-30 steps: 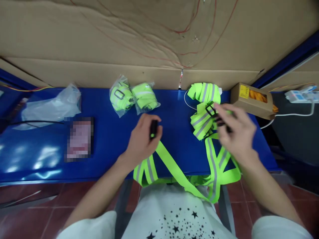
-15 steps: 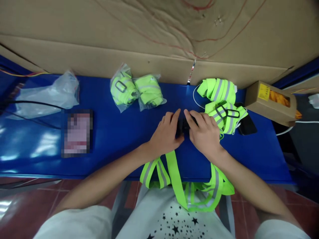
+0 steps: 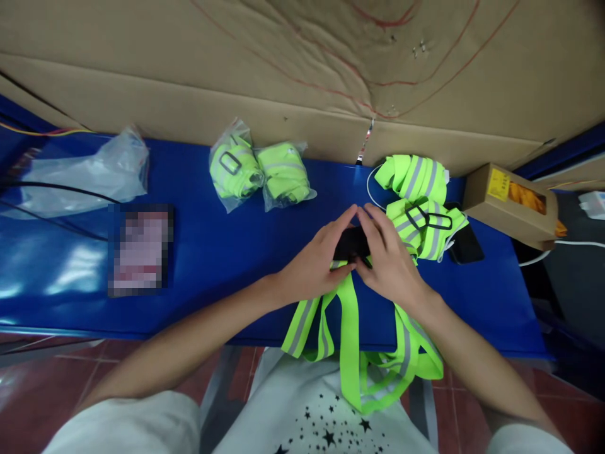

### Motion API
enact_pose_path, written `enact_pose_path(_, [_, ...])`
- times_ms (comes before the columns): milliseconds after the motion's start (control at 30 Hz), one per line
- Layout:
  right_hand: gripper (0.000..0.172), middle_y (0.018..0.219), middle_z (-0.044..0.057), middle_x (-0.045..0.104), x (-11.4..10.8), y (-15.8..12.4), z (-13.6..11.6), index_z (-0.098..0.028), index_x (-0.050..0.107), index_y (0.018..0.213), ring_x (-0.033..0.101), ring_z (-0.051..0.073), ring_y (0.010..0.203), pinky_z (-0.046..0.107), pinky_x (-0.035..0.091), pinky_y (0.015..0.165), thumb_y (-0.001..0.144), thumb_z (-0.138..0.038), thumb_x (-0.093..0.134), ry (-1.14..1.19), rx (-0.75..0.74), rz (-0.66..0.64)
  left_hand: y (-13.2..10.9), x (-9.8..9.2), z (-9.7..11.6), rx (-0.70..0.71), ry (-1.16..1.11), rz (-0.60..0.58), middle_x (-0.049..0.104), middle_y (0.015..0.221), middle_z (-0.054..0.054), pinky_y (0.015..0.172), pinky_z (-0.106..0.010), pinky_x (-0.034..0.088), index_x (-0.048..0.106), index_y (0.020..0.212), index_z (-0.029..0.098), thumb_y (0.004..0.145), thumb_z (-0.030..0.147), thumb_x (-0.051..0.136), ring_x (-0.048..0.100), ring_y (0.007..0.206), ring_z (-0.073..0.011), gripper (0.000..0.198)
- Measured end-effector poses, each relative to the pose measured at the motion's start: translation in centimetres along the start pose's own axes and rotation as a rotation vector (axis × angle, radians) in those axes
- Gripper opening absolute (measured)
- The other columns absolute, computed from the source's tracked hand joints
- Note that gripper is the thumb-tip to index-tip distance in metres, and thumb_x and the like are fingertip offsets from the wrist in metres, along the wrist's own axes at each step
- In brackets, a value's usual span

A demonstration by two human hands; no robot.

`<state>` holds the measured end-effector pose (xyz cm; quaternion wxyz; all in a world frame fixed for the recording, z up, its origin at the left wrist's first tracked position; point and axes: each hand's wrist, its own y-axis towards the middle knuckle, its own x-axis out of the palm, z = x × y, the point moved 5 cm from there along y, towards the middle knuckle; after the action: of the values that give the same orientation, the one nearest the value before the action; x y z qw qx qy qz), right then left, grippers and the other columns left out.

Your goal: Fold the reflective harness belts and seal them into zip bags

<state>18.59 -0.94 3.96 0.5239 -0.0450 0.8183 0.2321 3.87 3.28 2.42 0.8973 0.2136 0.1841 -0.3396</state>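
Over the blue table (image 3: 227,252), my left hand (image 3: 314,261) and my right hand (image 3: 392,261) are closed from either side around a black buckle (image 3: 350,243). Their fingertips nearly meet above it, and the thumbs come close below. The fingers partly hide the buckle. Fluorescent yellow-green webbing with grey reflective stripes (image 3: 350,340) runs down from my hands, over the table's front edge and in loops onto my lap. Just beyond my right hand lies a bundled reflective strap (image 3: 432,236) with black slider rings on top.
Two bagged strap rolls (image 3: 234,165) lie at the back, left of my hands. Another rolled strap (image 3: 413,176), a dark phone (image 3: 467,244) and a cardboard box (image 3: 510,205) sit at the right. On the left are a clear plastic bag (image 3: 89,176), black cables and a blurred-out rectangular item (image 3: 142,249).
My hands have drawn together, and the two black pieces that were apart between them now form one dark shape. The hanging webbing has shifted slightly right.
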Motion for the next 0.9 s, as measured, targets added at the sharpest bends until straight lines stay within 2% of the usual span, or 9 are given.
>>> enact_pose_path(67, [0.088, 0.168, 0.015, 0.024, -1.1, 0.1, 0.7, -0.029, 0.015, 0.166, 0.038, 0.037, 0.151, 0.055, 0.046, 0.117, 0.093, -0.024, 0.063, 0.248, 0.040, -0.033, 0.4, -1.0, -0.1, -0.017, -0.141, 0.014, 0.057, 0.142, -0.015, 0.110, -0.042, 0.047, 0.014, 0.164, 0.027, 0.088, 0.031, 0.077, 0.058, 0.128, -0.0288, 0.099])
enact_pose_path(167, [0.103, 0.169, 0.005, 0.030, -2.7, 0.2, 2.2, -0.039, 0.013, 0.165, 0.036, 0.032, 0.153, 0.052, 0.034, 0.126, 0.086, -0.034, 0.079, 0.626, 0.116, -0.130, 1.0, -2.4, -0.3, -0.013, -0.330, -0.002, 0.064, 0.128, -0.011, 0.103, -0.037, 0.050, 0.021, 0.163, 0.026, 0.079, 0.039, 0.087, 0.064, 0.117, -0.0259, 0.108])
enact_pose_path(267, [0.103, 0.171, -0.003, 0.029, -2.7, 0.0, 3.2, -0.043, 0.026, 0.162, 0.027, 0.029, 0.158, 0.048, 0.028, 0.129, 0.079, -0.039, 0.087, 0.871, 0.187, -0.322, 1.3, -3.0, -0.6, -0.023, -0.439, -0.032, 0.066, 0.122, -0.009, 0.097, -0.035, 0.052, 0.023, 0.162, 0.028, 0.076, 0.036, 0.089, 0.067, 0.107, -0.0227, 0.109])
enact_pose_path(333, [0.097, 0.170, -0.004, 0.032, -2.2, -0.2, 3.8, -0.042, 0.039, 0.158, 0.027, 0.030, 0.158, 0.047, 0.028, 0.129, 0.076, -0.040, 0.089, 0.915, 0.297, -0.356, 1.4, -3.0, -1.0, -0.047, -0.502, -0.022, 0.067, 0.122, -0.009, 0.093, -0.034, 0.054, 0.025, 0.162, 0.029, 0.075, 0.037, 0.090, 0.068, 0.102, -0.0219, 0.109])
enact_pose_path(433, [0.078, 0.153, 0.001, 0.057, -0.8, -0.4, 3.5, -0.035, 0.056, 0.147, 0.052, 0.030, 0.143, 0.046, 0.040, 0.122, 0.077, -0.039, 0.088, 0.964, 0.462, -0.303, 1.3, -2.6, -1.5, -0.089, -0.581, 0.033, 0.067, 0.124, -0.011, 0.093, -0.035, 0.055, 0.029, 0.161, 0.028, 0.074, 0.040, 0.091, 0.068, 0.105, -0.0238, 0.107])
enact_pose_path(533, [0.047, 0.119, 0.003, 0.077, 0.7, -0.6, 2.1, -0.027, 0.071, 0.127, 0.074, 0.027, 0.108, 0.043, 0.058, 0.099, 0.084, -0.040, 0.082, 1.186, 0.564, -0.224, 1.1, -2.0, -1.7, -0.141, -0.637, 0.058, 0.068, 0.123, -0.011, 0.095, -0.039, 0.055, 0.024, 0.163, 0.029, 0.075, 0.044, 0.089, 0.068, 0.111, -0.0280, 0.110])
enact_pose_path(633, [0.028, 0.095, 0.002, 0.080, 1.7, -1.0, 1.8, -0.024, 0.077, 0.105, 0.076, 0.024, 0.086, 0.037, 0.062, 0.082, 0.081, -0.038, 0.083, 1.384, 0.754, -0.063, 0.8, -1.1, -1.9, -0.220, -0.677, 0.067, 0.064, 0.134, -0.013, 0.098, -0.044, 0.055, 0.020, 0.165, 0.030, 0.074, 0.045, 0.090, 0.067, 0.117, -0.0320, 0.115])
enact_pose_path(733, [0.029, 0.085, 0.003, 0.079, 1.9, -1.5, 2.3, -0.022, 0.076, 0.093, 0.076, 0.023, 0.076, 0.035, 0.061, 0.071, 0.072, -0.036, 0.089, 1.487, 0.969, 0.012, 0.7, 0.2, -2.2, -0.302, -0.827, 0.026, 0.061, 0.139, -0.014, 0.102, -0.048, 0.054, 0.028, 0.163, 0.030, 0.067, 0.042, 0.095, 0.063, 0.124, -0.0330, 0.117])
enact_pose_path(900, [0.033, 0.080, 0.005, 0.078, 1.0, -1.2, 2.2, -0.019, 0.076, 0.090, 0.075, 0.025, 0.071, 0.038, 0.061, 0.067, 0.067, -0.039, 0.089, 1.618, 1.010, -0.065, 0.5, 2.2, -2.4, -0.506, -1.096, -0.190, 0.074, 0.113, -0.014, 0.085, -0.040, 0.060, 0.069, 0.126, 0.015, 0.074, 0.042, 0.090, 0.072, 0.100, -0.0276, 0.062])
